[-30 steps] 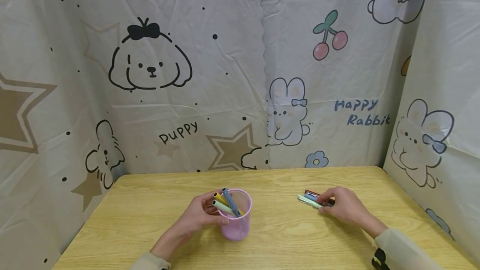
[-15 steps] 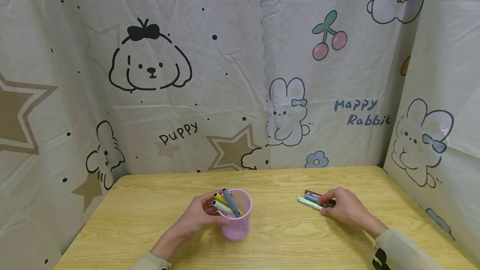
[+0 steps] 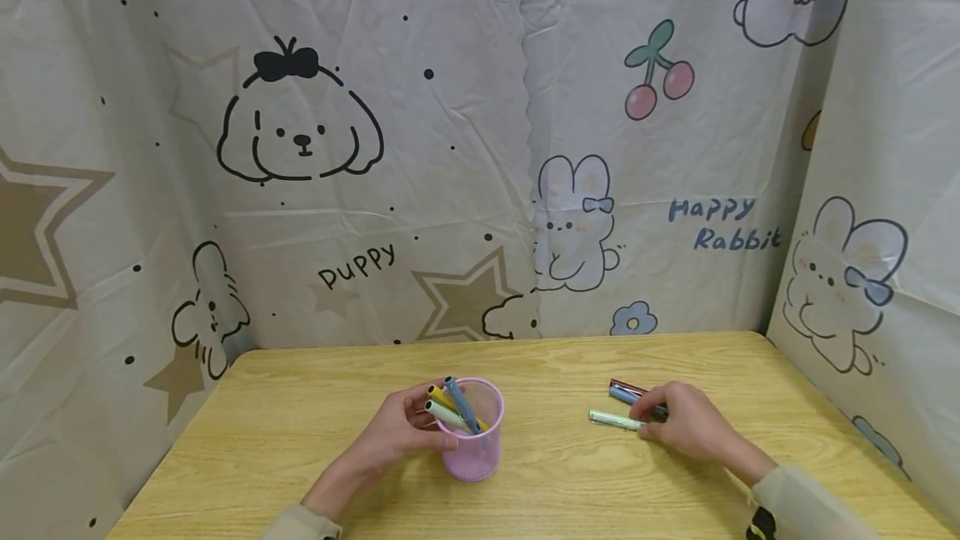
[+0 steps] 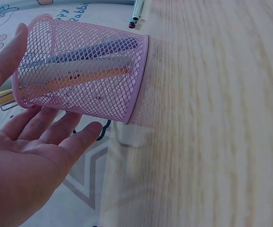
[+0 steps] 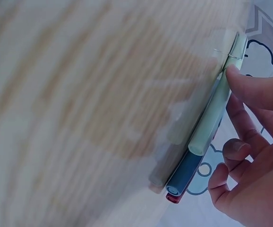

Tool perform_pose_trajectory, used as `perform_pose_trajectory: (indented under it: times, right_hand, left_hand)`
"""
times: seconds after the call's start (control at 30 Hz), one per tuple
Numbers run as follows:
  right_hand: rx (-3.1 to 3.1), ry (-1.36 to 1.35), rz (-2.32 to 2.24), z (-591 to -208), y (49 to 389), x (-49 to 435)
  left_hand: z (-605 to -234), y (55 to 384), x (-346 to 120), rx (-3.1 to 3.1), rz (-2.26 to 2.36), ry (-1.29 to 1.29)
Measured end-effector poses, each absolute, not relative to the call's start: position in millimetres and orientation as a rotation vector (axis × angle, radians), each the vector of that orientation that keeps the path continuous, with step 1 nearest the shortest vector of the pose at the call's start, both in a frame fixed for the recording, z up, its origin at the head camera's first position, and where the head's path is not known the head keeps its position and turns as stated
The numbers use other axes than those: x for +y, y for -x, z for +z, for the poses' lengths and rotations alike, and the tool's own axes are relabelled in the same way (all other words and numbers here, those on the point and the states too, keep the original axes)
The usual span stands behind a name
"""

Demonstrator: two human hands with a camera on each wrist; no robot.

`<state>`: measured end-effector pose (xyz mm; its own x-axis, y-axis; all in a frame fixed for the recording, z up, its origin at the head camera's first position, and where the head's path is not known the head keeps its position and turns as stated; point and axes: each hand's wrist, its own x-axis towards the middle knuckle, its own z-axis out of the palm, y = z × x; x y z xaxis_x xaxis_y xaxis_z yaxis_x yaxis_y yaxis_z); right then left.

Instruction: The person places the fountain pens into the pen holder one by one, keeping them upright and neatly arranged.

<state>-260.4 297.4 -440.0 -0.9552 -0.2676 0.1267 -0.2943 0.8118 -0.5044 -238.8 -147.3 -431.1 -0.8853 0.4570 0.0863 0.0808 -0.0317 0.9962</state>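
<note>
My left hand (image 3: 397,427) holds a pink mesh pen holder (image 3: 472,462) near its rim, thumb on the near side and fingers behind. The holder stands upright on the table with a blue pen (image 3: 462,407), a yellow pen (image 3: 437,394) and a pale green pen (image 3: 444,416) leaning in it. Over to the right, my right hand (image 3: 692,425) pinches a light green pen (image 3: 611,419) at one end between thumb and index finger. Beyond it lie a second blue pen (image 5: 181,175) and a dark red pen (image 5: 173,199), side by side and partly hidden by my fingers.
The wooden table (image 3: 555,490) reaches back to a hanging cloth (image 3: 450,190) printed with cartoon animals, and more cloth hangs at both sides. Bare wood lies between the holder and the loose pens.
The light green pen has come away from the blue and red pens, toward me and slightly left, with my right hand. My left hand and the holder have stayed put.
</note>
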Motion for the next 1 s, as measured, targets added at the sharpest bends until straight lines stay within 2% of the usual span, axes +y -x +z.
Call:
perform_pose_trajectory:
  times: [1.0]
  right_hand:
    - [-2.966, -0.585, 0.735, -437.2, 261.6, 301.1]
  left_hand:
    - [-433.8, 240.9, -146.4, 1.964, 2.016, -0.574]
